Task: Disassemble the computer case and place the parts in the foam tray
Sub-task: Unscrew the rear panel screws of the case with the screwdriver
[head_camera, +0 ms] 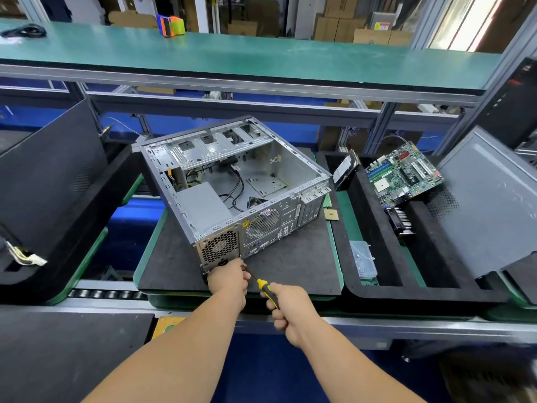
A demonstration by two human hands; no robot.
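An open metal computer case point(232, 181) lies on its side on a dark mat point(290, 266), its rear panel facing me, with the grey power supply point(203, 206) inside. My right hand point(290, 309) grips a yellow-and-black screwdriver point(266, 287) whose shaft points at the case's near bottom corner. My left hand point(229, 279) is curled at that corner around the shaft's tip. To the right, a black foam tray point(386, 274) holds a green motherboard point(404, 173), a hard drive point(344, 171), a cooler fan point(399, 221) and a clear plastic box point(361, 258).
A grey side panel point(494, 205) leans in the tray's right end. Another black foam tray point(52, 199) with a wired connector point(26, 257) stands at the left. A small CPU chip point(331, 214) lies on the mat. A green shelf point(232, 56) runs overhead behind the case.
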